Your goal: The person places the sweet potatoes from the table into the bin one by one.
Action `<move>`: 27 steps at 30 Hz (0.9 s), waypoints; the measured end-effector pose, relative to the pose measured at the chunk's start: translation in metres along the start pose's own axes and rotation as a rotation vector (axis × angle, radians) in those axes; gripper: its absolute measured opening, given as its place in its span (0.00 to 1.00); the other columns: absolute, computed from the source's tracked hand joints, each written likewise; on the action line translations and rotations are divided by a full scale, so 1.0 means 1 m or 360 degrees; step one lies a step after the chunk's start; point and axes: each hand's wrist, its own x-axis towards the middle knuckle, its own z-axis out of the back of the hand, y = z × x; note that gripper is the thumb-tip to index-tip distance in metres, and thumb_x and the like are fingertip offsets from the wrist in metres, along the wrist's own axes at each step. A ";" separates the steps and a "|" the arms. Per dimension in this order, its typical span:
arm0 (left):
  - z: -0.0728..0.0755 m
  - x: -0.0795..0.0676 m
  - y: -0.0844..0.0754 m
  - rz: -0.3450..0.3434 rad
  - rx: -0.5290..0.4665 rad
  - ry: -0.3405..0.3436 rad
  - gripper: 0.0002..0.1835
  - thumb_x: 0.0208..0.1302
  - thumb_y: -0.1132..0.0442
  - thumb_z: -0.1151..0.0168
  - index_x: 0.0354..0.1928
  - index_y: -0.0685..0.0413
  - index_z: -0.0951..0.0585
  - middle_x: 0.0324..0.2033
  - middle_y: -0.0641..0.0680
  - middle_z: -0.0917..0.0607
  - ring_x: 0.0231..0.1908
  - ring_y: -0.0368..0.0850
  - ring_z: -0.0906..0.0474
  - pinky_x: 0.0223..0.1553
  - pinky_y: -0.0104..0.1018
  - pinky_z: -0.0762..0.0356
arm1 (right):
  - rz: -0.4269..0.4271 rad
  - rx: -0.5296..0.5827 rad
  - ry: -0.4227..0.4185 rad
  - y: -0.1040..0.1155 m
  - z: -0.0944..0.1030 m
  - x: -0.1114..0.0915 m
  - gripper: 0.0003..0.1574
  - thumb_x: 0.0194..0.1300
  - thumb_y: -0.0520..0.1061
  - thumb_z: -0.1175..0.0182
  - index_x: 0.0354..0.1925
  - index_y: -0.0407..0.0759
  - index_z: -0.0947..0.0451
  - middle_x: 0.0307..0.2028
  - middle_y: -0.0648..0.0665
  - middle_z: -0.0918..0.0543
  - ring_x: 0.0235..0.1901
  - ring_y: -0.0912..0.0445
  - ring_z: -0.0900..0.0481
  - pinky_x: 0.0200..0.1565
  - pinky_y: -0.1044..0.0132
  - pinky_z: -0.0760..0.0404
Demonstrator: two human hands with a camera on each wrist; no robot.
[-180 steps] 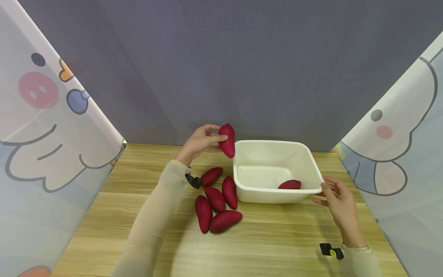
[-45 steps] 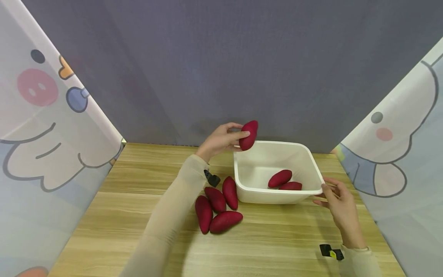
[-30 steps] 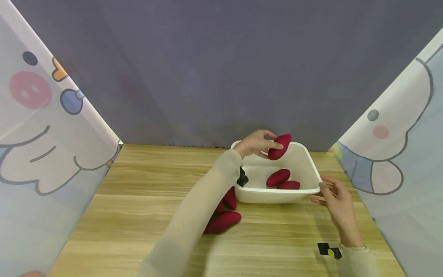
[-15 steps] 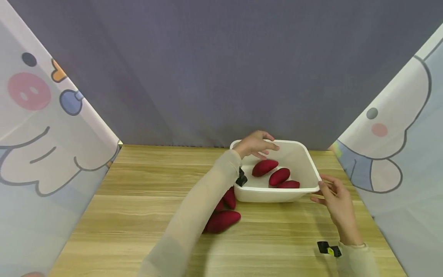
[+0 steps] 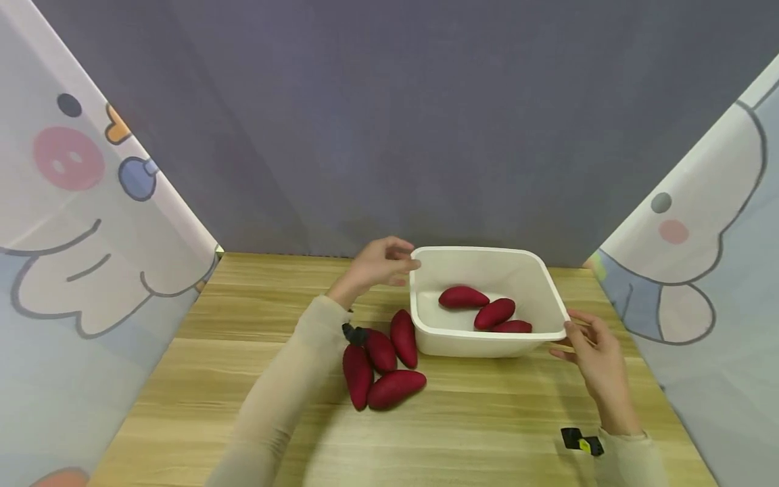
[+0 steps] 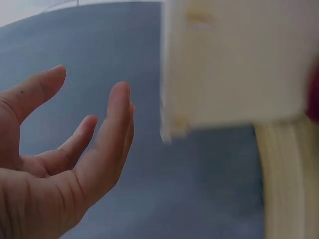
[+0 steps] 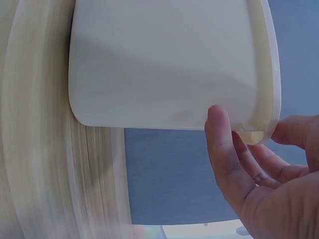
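My left hand (image 5: pixel 379 262) hovers by the left rim of a white plastic bin (image 5: pixel 481 345), its fingers loosely spread with nothing between them, as the left wrist view (image 6: pixel 75 144) also shows. My right hand (image 5: pixel 599 358) holds the bin's near right corner; in the right wrist view its thumb is on the rim and fingers (image 7: pixel 224 149) lie against the outer wall. Inside the bin lie three red sweet potatoes: one at the left (image 5: pixel 462 297), one in the middle (image 5: pixel 494 314) and one partly hidden by the near wall (image 5: pixel 512 327).
Several more sweet potatoes lie on the wooden table (image 5: pixel 487 419) left of the bin, one (image 5: pixel 404 338) close against its wall and another (image 5: pixel 397 389) nearest the front. A grey curtain (image 5: pixel 389 122) stands behind the table, with printed cartoon sheets (image 5: pixel 79 270) at both sides.
My left hand carried a sweet potato over the bin, let it go inside, then drew back left past the rim. Another sweet potato went in earlier. The right hand has stayed at the corner.
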 end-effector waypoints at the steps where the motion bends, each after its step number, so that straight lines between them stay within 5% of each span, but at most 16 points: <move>1: 0.007 -0.009 0.007 -0.0001 -0.0014 -0.0035 0.26 0.64 0.64 0.30 0.62 0.61 0.25 0.52 0.63 0.21 0.51 0.61 0.19 0.45 0.48 0.14 | 0.0000 -0.0008 -0.0005 0.000 0.001 -0.001 0.21 0.75 0.37 0.45 0.61 0.28 0.33 0.40 0.53 0.15 0.32 0.60 0.14 0.30 0.63 0.12; 8: 0.051 -0.076 0.064 0.0008 -0.0010 -0.0209 0.25 0.67 0.68 0.34 0.64 0.66 0.29 0.53 0.69 0.23 0.47 0.57 0.17 0.47 0.52 0.16 | 0.0016 -0.0022 0.0014 0.002 0.001 -0.004 0.21 0.75 0.39 0.45 0.61 0.31 0.31 0.41 0.53 0.16 0.33 0.60 0.14 0.31 0.63 0.13; 14: 0.053 -0.118 0.112 0.0118 -0.0017 -0.0306 0.30 0.66 0.66 0.32 0.65 0.70 0.32 0.57 0.73 0.27 0.48 0.65 0.19 0.47 0.54 0.16 | 0.0013 -0.0007 0.0012 0.003 0.001 -0.004 0.21 0.75 0.39 0.44 0.61 0.31 0.31 0.41 0.52 0.16 0.33 0.60 0.14 0.31 0.63 0.13; 20: 0.035 -0.132 0.139 0.0204 -0.0032 -0.0326 0.33 0.64 0.64 0.30 0.65 0.71 0.32 0.55 0.72 0.25 0.43 0.62 0.17 0.40 0.50 0.13 | 0.0012 -0.0002 0.0003 0.004 0.002 -0.002 0.20 0.75 0.38 0.45 0.61 0.31 0.31 0.40 0.52 0.16 0.33 0.61 0.14 0.31 0.64 0.13; 27: 0.021 -0.129 0.160 0.0283 0.0094 -0.0339 0.38 0.57 0.59 0.23 0.63 0.69 0.31 0.51 0.66 0.22 0.39 0.54 0.16 0.35 0.47 0.12 | -0.0022 0.0000 0.0010 0.001 0.002 -0.002 0.21 0.75 0.40 0.44 0.61 0.31 0.32 0.41 0.52 0.16 0.33 0.61 0.14 0.31 0.63 0.12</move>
